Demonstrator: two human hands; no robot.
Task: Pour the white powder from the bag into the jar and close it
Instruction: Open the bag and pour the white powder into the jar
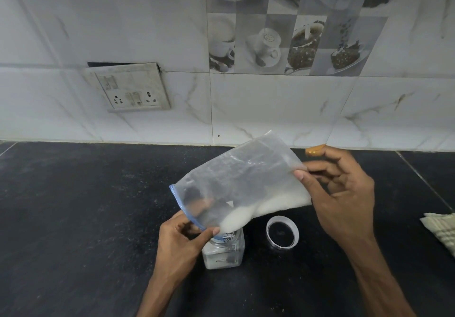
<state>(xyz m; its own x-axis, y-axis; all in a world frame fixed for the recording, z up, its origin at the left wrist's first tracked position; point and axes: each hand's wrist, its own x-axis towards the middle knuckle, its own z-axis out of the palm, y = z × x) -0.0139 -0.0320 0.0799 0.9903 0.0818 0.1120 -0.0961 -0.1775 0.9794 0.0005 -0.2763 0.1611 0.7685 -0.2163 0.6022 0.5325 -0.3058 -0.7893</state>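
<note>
Black stone counter point(73, 218) runs under a marbled tile wall, and you have the jar point(223, 250) standing near its front edge. Your left hand point(183, 238) pinches the zip edge of the bag point(236, 181) right at the jar's mouth; your right hand point(342, 193) pinches the raised bottom corner with thumb and forefinger, the other fingers loose. White powder point(258, 209) lies along the bag's lower fold, sliding toward the opening. Keep the mouth narrow and touching the rim, lift the right corner slowly, and tap rather than shake. The 1 lid point(282, 233) waits upturned just beside the jar, on its right.
</note>
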